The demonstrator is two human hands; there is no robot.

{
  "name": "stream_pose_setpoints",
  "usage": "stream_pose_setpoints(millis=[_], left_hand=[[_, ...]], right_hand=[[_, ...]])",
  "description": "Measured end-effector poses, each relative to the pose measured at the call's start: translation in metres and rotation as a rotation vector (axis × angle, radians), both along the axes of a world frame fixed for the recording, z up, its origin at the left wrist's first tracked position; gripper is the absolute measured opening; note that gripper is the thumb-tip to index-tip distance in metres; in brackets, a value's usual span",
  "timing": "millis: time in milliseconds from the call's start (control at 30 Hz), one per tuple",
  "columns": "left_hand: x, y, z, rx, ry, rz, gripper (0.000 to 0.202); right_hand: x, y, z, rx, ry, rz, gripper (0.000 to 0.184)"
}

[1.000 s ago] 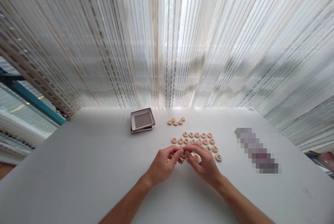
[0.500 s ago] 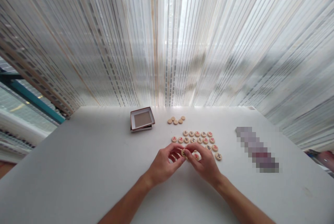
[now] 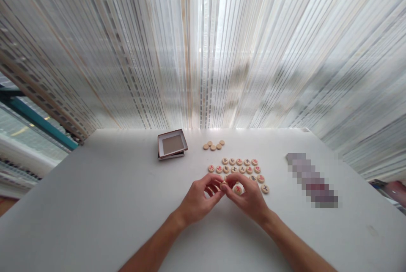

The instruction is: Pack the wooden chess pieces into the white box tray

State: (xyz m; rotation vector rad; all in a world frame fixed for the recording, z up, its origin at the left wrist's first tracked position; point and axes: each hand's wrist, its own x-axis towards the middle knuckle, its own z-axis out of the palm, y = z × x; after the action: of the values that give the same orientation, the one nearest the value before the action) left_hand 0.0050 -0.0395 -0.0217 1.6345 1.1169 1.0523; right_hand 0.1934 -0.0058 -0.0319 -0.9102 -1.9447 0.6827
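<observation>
One held disc [image 3: 223,185], pale, at the near left side of the laid-out rows, between the fingertips of both hands. Right hand [image 3: 249,196]: thumb and forefinger appear pinched on the disc. Left hand [image 3: 201,198]: fingers curled around its far side, thumb just below; whether these fingers grip it or only steady it, cannot tell.

Change noted: the dark character, facing the camera a second ago, is now hidden, and the left thumb sits lower than it did. Judged meaning: the disc is being turned in the fingers, with the right hand bearing most of the hold. Other discs show no rearrangement, so handling is confined to this single piece.

Also listed: marked discs [image 3: 234,169], red and black, in loose rows, some hidden behind the right hand; one red-marked disc [image 3: 237,189], beside the right thumb; five plain-faced discs [image 3: 213,147], grouped farther off; one shallow box [image 3: 173,144], left of that group; one white table [image 3: 127,212], beneath all.
</observation>
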Motion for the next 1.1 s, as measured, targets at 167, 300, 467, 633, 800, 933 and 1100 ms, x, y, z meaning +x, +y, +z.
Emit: stream_pose_setpoints(millis=[167, 300, 467, 633, 800, 933, 1100], left_hand=[[-0.0011, -0.0022, 0.0010, 0.035, 0.046, 0.011, 0.022], [-0.0020, -0.0027, 0.0010, 0.081, 0.083, 0.017, 0.019], [-0.0037, -0.0010, 0.0007, 0.116, 0.116, 0.031, 0.018], [-0.0057, -0.0006, 0.0009, 0.099, 0.119, 0.047, 0.021], [-0.0060, 0.0001, 0.0011, 0.083, 0.100, 0.049, 0.024], [-0.0058, 0.0004, 0.0017, 0.085, 0.089, 0.046, 0.025], [-0.0065, 0.0005, 0.0013, 0.084, 0.091, 0.044, 0.025]], right_hand=[[0.0011, 0.0001, -0.0014, -0.009, 0.011, -0.013, 0.014], [0.0007, -0.0001, -0.0018, -0.002, 0.003, -0.021, 0.012], [0.0001, 0.0000, -0.0012, 0.000, 0.009, -0.001, 0.008], [0.0011, -0.0006, -0.0014, 0.007, 0.006, 0.015, 0.008], [0.0011, -0.0010, -0.0012, 0.007, 0.010, 0.013, 0.010], [0.0007, -0.0017, 0.0007, 0.004, 0.022, 0.034, 0.011], [0.0007, -0.0021, 0.0027, -0.004, 0.023, 0.046, 0.011]])
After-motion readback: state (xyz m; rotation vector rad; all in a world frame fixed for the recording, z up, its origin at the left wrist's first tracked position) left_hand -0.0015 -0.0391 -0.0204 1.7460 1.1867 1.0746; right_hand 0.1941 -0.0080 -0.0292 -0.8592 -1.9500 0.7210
